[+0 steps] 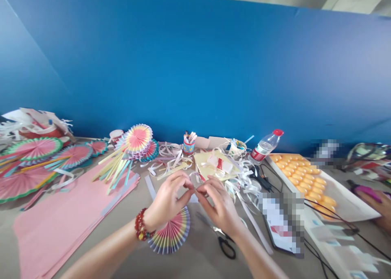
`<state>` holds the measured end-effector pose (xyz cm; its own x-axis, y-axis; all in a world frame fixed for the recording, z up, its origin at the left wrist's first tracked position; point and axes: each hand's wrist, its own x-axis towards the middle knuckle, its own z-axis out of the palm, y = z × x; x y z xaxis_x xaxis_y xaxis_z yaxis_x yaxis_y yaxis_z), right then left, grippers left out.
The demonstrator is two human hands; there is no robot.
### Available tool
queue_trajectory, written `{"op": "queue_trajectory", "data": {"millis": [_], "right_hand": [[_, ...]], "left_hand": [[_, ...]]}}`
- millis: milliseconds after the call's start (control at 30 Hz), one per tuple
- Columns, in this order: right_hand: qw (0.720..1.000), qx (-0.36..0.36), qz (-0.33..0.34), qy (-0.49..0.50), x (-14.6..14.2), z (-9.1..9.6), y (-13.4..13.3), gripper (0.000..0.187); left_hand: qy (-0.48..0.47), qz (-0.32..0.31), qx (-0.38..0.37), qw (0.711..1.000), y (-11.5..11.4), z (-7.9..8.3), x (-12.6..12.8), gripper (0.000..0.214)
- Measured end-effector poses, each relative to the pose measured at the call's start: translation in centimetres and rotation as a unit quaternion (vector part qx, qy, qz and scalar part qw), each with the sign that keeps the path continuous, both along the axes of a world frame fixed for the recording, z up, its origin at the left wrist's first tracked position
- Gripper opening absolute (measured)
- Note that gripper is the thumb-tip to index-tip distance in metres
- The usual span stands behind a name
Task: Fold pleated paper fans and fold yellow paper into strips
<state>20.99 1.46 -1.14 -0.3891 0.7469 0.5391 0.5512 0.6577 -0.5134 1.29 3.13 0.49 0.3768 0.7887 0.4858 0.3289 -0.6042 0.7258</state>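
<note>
My left hand (175, 192) and my right hand (217, 203) meet above the middle of the table, fingertips nearly touching. Each is closed in a pinch; what sits between the fingertips is too small to make out. Beneath my left wrist, which wears a red bead bracelet (141, 225), lies a pleated paper fan rosette (171, 234) in pink, yellow and lilac, partly hidden by the hand. Scissors with black handles (226, 246) lie under my right forearm, their blades blurred. A pale paper strip (149, 186) rests just left of my hands.
Pink paper sheets (58, 222) and finished fans (134, 142) occupy the left. Behind my hands are paper scraps (171, 165), a pen cup (188, 147) and a bottle (265, 146). On the right are a phone (279, 226), cables, a tray of orange pieces (360, 207) and another person's hand (377, 205).
</note>
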Motion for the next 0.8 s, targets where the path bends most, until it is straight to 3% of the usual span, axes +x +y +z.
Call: {"op": "queue_trajectory", "data": {"millis": [200,333,467,600,800], "right_hand": [[0.996,-0.078,0.020,0.040,1.1,-0.4,0.1,0.014],[0.988,-0.132,0.048,0.070,1.5,-0.1,0.0,0.003],[0.981,-0.165,0.068,0.071,1.7,0.5,0.0,0.021],[0.985,-0.157,0.049,0.057,1.6,0.7,0.0,0.020],[0.996,-0.082,0.014,0.023,1.1,0.7,-0.1,0.015]], "left_hand": [[-0.016,0.017,-0.070,0.997,1.0,-0.5,-0.6,0.009],[-0.032,0.014,-0.117,0.993,1.2,-1.0,-1.0,0.006],[-0.062,-0.012,-0.141,0.988,1.2,-1.2,-1.1,0.010],[-0.074,-0.031,-0.163,0.983,0.9,-0.9,-1.3,0.012],[-0.074,-0.037,-0.153,0.985,0.1,-0.1,-1.4,0.010]]}}
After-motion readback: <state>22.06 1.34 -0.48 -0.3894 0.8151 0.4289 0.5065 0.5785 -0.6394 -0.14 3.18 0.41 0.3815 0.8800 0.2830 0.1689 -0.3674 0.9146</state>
